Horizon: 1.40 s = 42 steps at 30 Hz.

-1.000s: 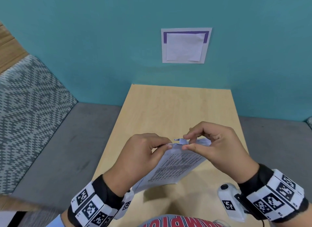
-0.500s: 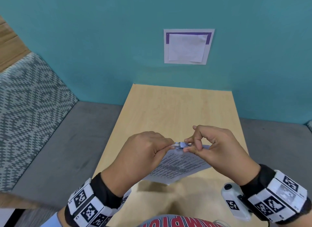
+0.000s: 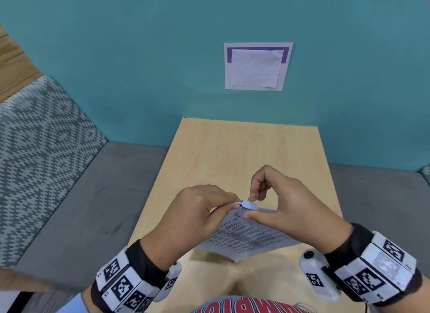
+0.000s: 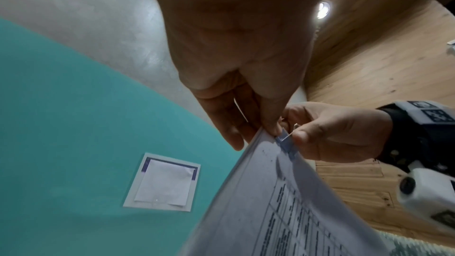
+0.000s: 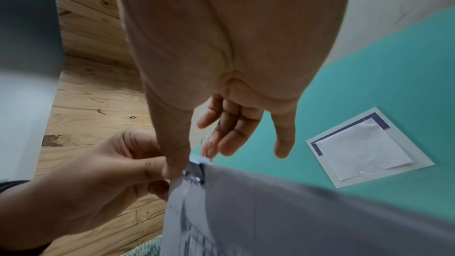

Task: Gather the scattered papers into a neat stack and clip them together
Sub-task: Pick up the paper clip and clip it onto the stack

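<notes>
I hold a stack of printed papers (image 3: 246, 238) in the air above the wooden table (image 3: 244, 149). A small light-blue binder clip (image 3: 248, 204) sits on the stack's top edge. My left hand (image 3: 233, 205) pinches that edge just left of the clip. My right hand (image 3: 253, 208) has its thumb on the paper beside the clip and its curled index finger on the raised wire handle (image 3: 253, 197). The left wrist view shows the clip (image 4: 285, 143) biting the stack's corner. In the right wrist view the clip (image 5: 197, 168) and papers (image 5: 270, 221) lie below my right thumb.
A teal wall rises behind the table, with a white sheet (image 3: 257, 67) taped to it. Grey seat cushions (image 3: 93, 196) flank the table on both sides. A patterned cushion (image 3: 41, 149) stands at the left.
The stack has tipped flatter and the clip now sits on its top edge. My right index finger has risen to the clip's wire handle.
</notes>
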Available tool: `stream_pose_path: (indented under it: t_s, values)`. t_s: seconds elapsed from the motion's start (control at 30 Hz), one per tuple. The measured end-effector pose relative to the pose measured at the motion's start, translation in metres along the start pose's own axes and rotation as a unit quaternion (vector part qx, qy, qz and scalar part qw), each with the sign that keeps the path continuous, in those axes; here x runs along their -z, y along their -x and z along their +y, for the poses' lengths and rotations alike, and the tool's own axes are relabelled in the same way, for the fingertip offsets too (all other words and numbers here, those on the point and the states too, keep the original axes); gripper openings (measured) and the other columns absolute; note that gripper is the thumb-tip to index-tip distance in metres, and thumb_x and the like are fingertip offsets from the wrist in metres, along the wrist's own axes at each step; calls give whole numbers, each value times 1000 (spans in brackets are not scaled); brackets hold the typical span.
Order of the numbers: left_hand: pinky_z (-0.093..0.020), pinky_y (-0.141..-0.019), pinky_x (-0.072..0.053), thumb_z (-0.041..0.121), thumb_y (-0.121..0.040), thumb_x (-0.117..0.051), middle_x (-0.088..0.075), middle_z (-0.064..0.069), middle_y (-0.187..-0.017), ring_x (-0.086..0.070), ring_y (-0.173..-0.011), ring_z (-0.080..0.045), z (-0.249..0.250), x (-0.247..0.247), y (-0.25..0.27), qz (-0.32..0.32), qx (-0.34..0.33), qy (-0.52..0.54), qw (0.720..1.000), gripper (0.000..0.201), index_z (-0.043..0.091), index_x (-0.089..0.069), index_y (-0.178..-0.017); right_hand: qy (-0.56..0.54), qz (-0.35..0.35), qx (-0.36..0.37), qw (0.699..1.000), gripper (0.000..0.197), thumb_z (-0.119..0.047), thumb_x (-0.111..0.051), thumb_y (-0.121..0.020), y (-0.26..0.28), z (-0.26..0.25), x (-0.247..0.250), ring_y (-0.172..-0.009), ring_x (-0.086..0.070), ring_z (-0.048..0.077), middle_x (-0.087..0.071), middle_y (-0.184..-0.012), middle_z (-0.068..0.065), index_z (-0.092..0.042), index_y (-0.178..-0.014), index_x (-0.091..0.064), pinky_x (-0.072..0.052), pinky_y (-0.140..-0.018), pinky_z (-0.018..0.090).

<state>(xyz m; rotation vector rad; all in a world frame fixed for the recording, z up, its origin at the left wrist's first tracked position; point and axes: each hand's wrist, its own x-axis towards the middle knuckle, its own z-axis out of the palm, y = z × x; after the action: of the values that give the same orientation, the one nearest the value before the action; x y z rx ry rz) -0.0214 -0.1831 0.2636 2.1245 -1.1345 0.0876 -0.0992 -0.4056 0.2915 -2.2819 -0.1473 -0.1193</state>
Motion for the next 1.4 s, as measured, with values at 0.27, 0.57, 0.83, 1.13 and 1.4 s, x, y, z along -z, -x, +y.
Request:
stream_pose_path:
  t_s: [0.27,0.57,0.83,1.13,1.4]
  values:
    - [-13,-70,-55,16,-96,-79,-82,11,-89,-76,-85,-10,2,-2,-1,48,104,151,982,11,23,-87,-100,25,134,54,989,25,-29,-88,-81,13,3,-14,-89,-70,2,-74,-94,-15,-21,-98,-72,-51,-83,14]
    - [-33,-78,-59,15,-100,-75,-82,9,-95,-75,-85,-13,3,-7,-2,68,-7,61,996,12,18,-85,-107,7,96,-5,995,9,-26,-82,-86,8,10,-21,-87,-66,10,-67,-94,-11,-28,-95,-79,-52,-81,27]
    - [-35,-78,-59,15,-101,-73,-81,11,-92,-74,-84,-12,-2,-6,-1,62,-1,43,997,13,20,-84,-105,-234,-135,-147,952,36,-46,-60,-100,6,5,11,-95,-71,15,-75,-108,16,-15,-112,-77,-52,-90,34]
    - [-33,-70,-56,19,-100,-74,-78,7,-83,-69,-74,-13,2,-7,-4,44,3,63,997,11,23,-84,-103,-60,-21,-88,994,13,-38,-83,-82,4,9,-5,-83,-73,12,-79,-85,-7,-28,-87,-77,-57,-85,41]
    - [-17,-70,-54,13,-94,-80,-81,11,-90,-74,-85,-8,-2,0,-4,84,123,192,970,13,24,-86,-96,44,45,-111,992,45,-62,-89,-62,28,42,27,-90,-70,0,-76,-89,-19,-42,-99,-72,-51,-80,17]
